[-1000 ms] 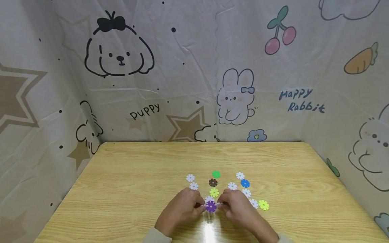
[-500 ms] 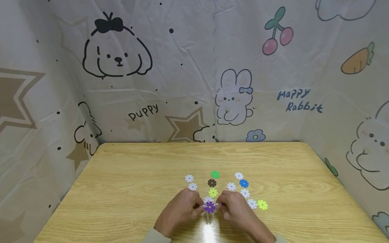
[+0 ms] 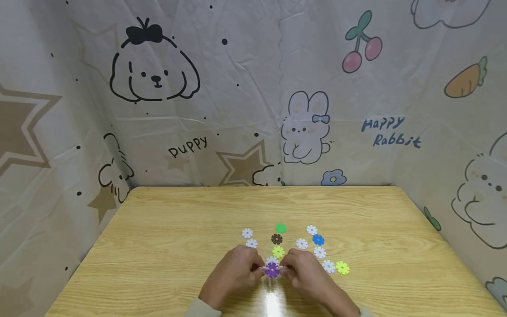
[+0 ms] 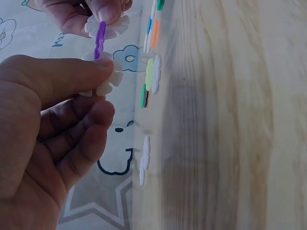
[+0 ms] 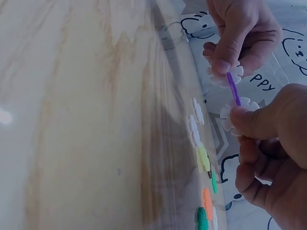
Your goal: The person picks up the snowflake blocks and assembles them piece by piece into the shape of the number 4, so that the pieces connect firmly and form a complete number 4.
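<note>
Since the purple disc sits slotted between the left white disc and the right white disc, you've got three linked; can't tell if the slots are fully seated. Green disc, blue disc and others lie flat on the desk, not yet added. Your left hand and right hand pinch one white each, fingers narrow, held above the desk. Long axis runs left-right; purple faces you, whites edge-on.

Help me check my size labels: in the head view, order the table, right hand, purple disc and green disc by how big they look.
1. Table
2. Right hand
3. Purple disc and green disc: unranked; purple sits nearer the camera, so unsure
</note>
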A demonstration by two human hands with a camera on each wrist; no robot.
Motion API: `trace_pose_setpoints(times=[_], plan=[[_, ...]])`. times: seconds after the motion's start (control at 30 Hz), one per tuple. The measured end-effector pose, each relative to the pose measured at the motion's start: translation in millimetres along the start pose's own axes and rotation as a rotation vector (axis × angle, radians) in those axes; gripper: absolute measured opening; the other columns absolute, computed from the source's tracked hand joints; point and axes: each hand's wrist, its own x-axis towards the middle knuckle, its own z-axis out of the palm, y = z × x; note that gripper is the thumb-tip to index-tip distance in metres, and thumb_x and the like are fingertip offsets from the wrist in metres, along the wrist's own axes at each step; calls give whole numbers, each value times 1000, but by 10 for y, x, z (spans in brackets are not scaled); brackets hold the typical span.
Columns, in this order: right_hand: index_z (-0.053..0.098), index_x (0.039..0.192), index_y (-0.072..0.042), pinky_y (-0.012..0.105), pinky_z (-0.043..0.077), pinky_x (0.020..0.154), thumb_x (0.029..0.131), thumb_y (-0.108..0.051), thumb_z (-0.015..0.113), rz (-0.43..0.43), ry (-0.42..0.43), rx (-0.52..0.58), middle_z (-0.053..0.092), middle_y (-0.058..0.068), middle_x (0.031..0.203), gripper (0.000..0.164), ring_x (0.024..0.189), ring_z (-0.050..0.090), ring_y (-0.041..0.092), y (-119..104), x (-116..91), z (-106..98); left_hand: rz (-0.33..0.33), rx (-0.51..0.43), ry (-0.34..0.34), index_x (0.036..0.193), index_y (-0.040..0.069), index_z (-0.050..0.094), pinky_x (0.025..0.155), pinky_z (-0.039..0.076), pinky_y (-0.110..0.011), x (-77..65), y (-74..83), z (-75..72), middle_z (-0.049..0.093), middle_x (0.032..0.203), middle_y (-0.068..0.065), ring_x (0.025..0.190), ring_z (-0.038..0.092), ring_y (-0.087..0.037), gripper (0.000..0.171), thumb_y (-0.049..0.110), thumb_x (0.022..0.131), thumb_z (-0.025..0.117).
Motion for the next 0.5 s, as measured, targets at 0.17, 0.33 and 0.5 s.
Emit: trace_pose_setpoints(times=[0.17, 0.33, 0.5], plan=[[73, 85, -7, 19, 49, 58, 82, -3, 78, 44, -34, 76, 59, -9, 77, 7, 67, 52, 1, 2, 8, -29, -13, -3, 29, 82, 13, 79, 55, 43, -14, -23, -17, -27, 56, 70, 17, 59, 47, 3, 3, 15, 84, 79], [73, 83, -10, 20, 48, 56, 85, -8, 78, 48, -30, 109, 58, -13, 76, 6, 65, 50, 0, 9, 15, -54, 9, -10, 63, 81, 12, 78, 55, 42, -15, -35, -23, -58, 56, 70, 16, 60, 46, 3, 4, 15, 83, 80], [73, 82, -10, 20, 46, 54, 84, -7, 78, 36, -22, 108, 57, -13, 75, 6, 63, 48, -1, 10, 8, -59, 24, -17, 62, 82, 12, 78, 57, 43, -15, -42, -40, -73, 57, 71, 16, 61, 48, 2, 4, 15, 83, 80]])
